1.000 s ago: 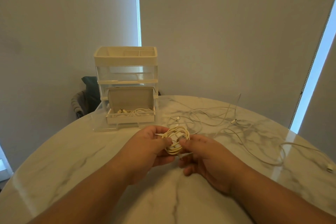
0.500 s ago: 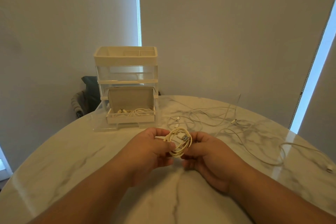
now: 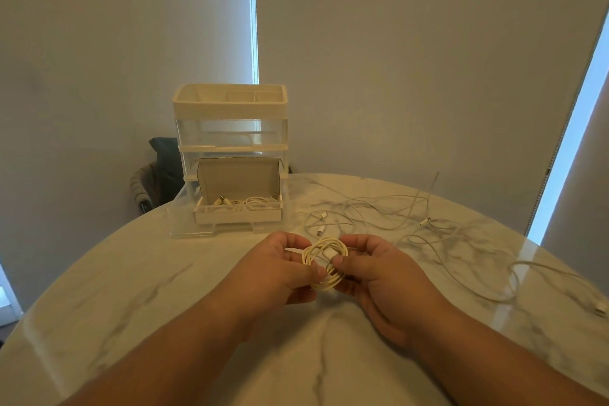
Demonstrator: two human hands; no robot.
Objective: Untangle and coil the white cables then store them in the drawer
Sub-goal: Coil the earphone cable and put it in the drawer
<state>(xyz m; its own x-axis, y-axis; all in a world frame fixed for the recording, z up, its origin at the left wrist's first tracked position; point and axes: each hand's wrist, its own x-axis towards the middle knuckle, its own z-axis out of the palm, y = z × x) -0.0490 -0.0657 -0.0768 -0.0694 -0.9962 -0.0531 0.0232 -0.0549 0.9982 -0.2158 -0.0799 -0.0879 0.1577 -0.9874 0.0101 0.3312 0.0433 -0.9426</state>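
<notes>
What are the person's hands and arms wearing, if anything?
Nothing shows on them. The left hand and right hand are bare, with no gloves, and no rings or watch in view. Both forearms are bare too, with no sleeves reaching into the picture.

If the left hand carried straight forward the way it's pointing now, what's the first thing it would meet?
Probably the open drawer of the clear organizer, which already holds cables. The left hand, gripping the coiled cable, points up-table toward it; only bare marble table lies between, though depth is uncertain.

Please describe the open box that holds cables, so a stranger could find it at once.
On the round marble table stands a clear drawer unit. Its bottom drawer is pulled out, carrying a white cardboard box. Only this box has a raised lid and coiled white cables inside.
</notes>
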